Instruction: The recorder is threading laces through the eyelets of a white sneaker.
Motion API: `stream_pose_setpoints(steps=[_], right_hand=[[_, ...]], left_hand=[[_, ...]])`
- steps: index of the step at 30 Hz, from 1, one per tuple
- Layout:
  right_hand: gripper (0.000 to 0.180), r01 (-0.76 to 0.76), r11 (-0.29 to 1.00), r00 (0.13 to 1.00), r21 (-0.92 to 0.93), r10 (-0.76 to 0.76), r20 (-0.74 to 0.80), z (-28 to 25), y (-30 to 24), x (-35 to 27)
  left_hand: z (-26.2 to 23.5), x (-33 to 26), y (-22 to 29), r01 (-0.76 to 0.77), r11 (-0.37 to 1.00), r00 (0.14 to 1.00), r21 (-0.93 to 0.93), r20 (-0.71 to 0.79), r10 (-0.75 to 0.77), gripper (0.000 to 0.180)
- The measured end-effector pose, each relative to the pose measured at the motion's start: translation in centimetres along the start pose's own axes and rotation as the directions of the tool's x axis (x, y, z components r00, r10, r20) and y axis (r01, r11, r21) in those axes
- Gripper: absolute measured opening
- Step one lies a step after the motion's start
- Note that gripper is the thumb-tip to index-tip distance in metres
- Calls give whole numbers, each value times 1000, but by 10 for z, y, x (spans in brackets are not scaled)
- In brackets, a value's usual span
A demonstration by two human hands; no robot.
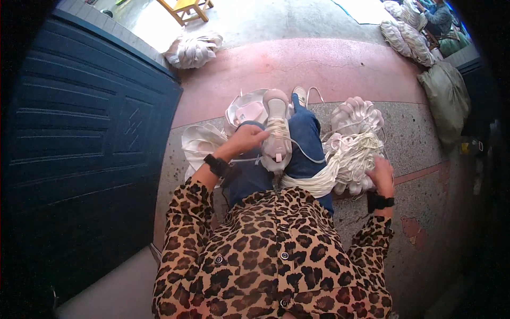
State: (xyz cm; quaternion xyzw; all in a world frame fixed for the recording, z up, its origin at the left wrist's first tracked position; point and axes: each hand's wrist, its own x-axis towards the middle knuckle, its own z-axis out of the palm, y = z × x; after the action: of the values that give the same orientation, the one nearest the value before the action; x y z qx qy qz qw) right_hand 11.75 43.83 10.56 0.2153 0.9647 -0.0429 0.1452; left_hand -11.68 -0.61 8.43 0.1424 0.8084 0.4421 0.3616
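Note:
I sit on the floor with my legs stretched out in blue jeans (305,133). A pale pink and white shoe (276,133) lies sole-up on my lap, its white lace trailing over my right thigh. My left hand (247,139) grips the shoe's side near the heel. My right hand (381,175) reaches down into a heap of white laces (353,154) on the floor beside my right leg, its fingers closed among the strands. Both wrists wear black bands.
More white shoe parts (244,111) lie on the floor by my left knee. A dark blue metal door (79,138) stands to my left. Bundles of white material (194,50), a grey-green sack (449,101), a yellow stool (186,8) and another person (438,16) are farther off.

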Motion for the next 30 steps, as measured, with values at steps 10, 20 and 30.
stream_pose_setpoints(steps=[10,20,30], right_hand=[[34,591,698,801,405,-451,-393,33,-256,37],[25,542,702,841,462,-453,-297,34,-245,39],[20,552,658,833,511,-461,-307,2,-212,37]], left_hand=[[7,-4,19,-15,999,1000,31,-3,15,32],[-19,-8,36,123,988,984,-90,137,-110,32],[-66,-59,58,30,865,990,-500,132,41,27]])
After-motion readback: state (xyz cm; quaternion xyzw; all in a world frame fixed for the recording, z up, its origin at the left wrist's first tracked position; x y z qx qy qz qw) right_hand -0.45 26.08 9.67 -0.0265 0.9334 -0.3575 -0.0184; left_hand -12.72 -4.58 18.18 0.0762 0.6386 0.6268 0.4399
